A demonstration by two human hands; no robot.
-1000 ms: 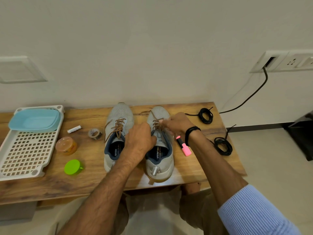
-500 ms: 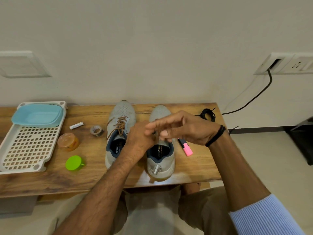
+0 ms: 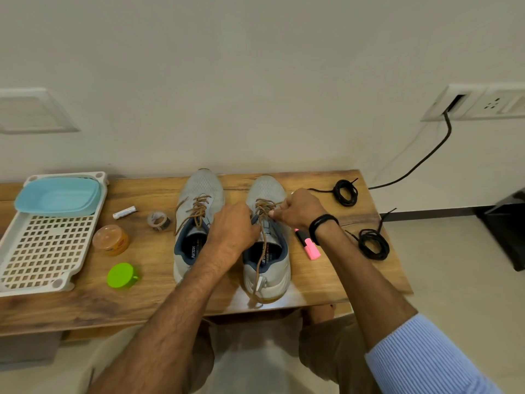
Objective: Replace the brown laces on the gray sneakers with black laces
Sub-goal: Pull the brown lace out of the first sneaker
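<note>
Unlacing right shoe (image 3: 267, 191), dead ahead at 12 on the table (image 3: 326, 277).
Left hand (image 3: 231, 228) clamps its throat, right hand (image 3: 298, 209) pinches brown lace (image 3: 264, 204); I'd pull short, in line with the eyelet, toward 2, where black laces (image 3: 345, 192) lie.

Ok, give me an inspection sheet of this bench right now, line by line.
Surface: wooden bench, set against the wall.
Job's things: tape-side sneaker laced in brown; highlighter-side sneaker with its brown lace loosened, one end trailing over the heel; black lace coil and second black lace coil lying unused.
Clutter: white tray holding a blue tub; white tube; tape roll; orange jar; green lid; pink highlighter.
Grips: left grip holds the highlighter-side sneaker at its lacing; right grip pinches the brown lace.
Cables: black cable from the socket plate down behind the bench.
Surroundings: pale wall, tiled floor, dark object at the edge.
</note>
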